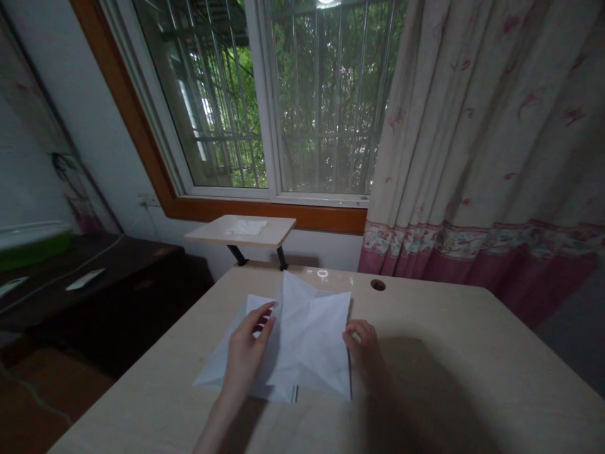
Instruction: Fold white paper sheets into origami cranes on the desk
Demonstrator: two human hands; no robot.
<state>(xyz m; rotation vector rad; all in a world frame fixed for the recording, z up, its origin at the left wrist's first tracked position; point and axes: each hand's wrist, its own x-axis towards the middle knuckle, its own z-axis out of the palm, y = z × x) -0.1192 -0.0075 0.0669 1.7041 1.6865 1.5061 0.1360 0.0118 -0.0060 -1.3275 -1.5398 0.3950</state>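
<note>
On one desk (482,340), toward its far edge: pinching one creased paper (314,337) with right hand (365,347); holding left hand (248,343) half-spread over it (touching: cannot tell).

Creased paper (314,343) (white) rests on the pale table (482,328).

A room in a home

We take this for a home: we see a cream flower-patterned fabric curtain (454,139) with a deep-pink hem (406,261), a white-framed sliding window (265,113) in orange-brown wooden trim (326,221), green leaves (253,151) beyond grey metal bars (331,135), and a pale wood-look worktop (472,340).
</note>
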